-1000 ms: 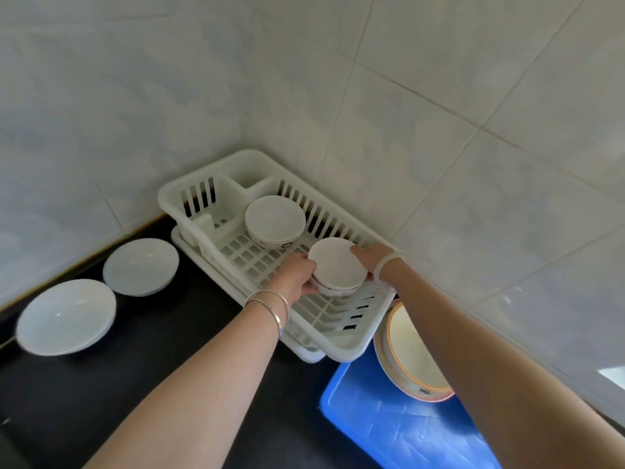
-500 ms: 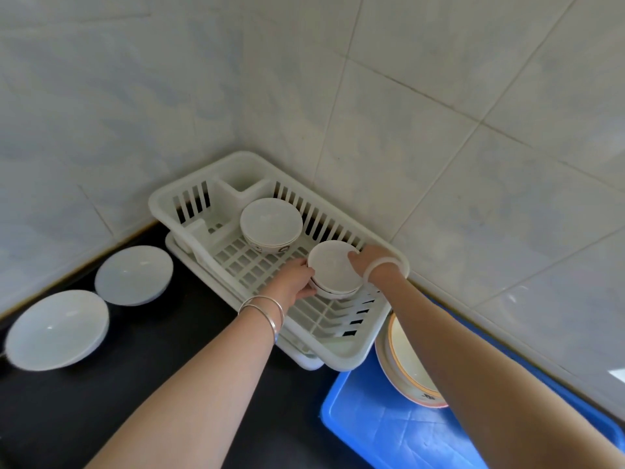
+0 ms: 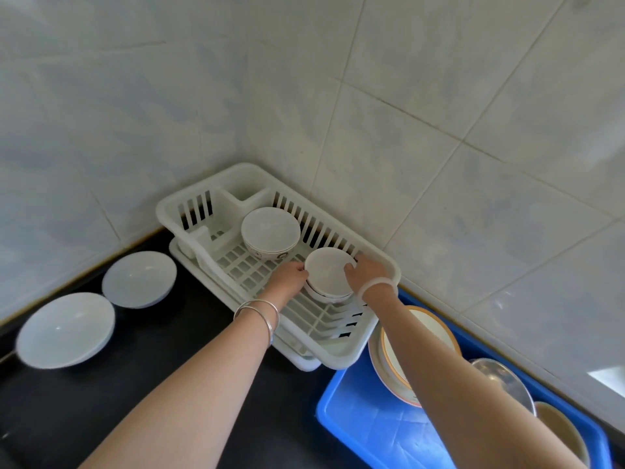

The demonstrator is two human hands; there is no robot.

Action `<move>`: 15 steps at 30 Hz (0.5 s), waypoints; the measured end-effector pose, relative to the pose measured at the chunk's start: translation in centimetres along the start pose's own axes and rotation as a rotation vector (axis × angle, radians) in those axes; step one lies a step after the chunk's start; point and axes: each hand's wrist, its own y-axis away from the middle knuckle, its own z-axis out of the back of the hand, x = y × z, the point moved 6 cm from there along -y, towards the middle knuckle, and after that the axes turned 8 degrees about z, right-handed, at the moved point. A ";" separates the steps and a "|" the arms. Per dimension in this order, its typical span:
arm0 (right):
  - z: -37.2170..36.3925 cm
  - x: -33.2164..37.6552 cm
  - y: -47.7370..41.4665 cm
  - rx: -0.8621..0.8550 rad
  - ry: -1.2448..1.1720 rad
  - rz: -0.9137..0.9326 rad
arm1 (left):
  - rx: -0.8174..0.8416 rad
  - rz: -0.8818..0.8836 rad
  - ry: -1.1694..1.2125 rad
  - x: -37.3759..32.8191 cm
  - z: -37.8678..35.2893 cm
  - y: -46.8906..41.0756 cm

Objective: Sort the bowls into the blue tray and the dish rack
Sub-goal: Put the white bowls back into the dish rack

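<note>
A white dish rack (image 3: 385,262) sits in the corner against the tiled walls. Inside it, a small white bowl (image 3: 327,270) rests on another bowl of the same kind. My left hand (image 3: 287,275) grips its left side and my right hand (image 3: 363,270) grips its right side. A larger patterned white bowl (image 3: 270,233) stands upright further back in the rack. The blue tray (image 3: 355,418) at the lower right holds an orange-rimmed bowl (image 3: 416,330), a metal bowl (image 3: 504,377) and a beige bowl (image 3: 561,431), partly hidden by my right arm.
Two wide white bowls (image 3: 139,278) (image 3: 66,330) lie on the black counter (image 3: 169,360) left of the rack. Tiled walls close in behind and to the right.
Both hands stay on the small bowl in the rack, and it sits a little lower. The view has shifted, showing more of the blue tray.
</note>
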 end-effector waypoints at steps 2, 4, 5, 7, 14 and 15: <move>0.6 0.6 0.9 -0.010 -0.067 0.026 | -0.012 -0.012 0.016 0.0 0.7 0.8; 0.9 1.7 2.0 -0.024 -0.204 0.045 | -0.023 -0.046 0.023 0.0 1.7 1.9; 1.0 2.5 2.6 -0.029 -0.266 0.059 | -0.050 -0.071 0.012 0.2 2.5 2.4; 0.7 4.8 4.0 -0.041 -0.328 0.108 | -0.147 -0.119 0.003 0.8 4.8 4.0; -3.5 15.3 8.3 -0.009 -0.494 0.340 | -0.537 -0.160 0.063 7.6 13.3 9.7; -4.6 16.9 8.7 0.022 -0.503 0.355 | -0.600 -0.149 0.058 9.0 14.5 10.4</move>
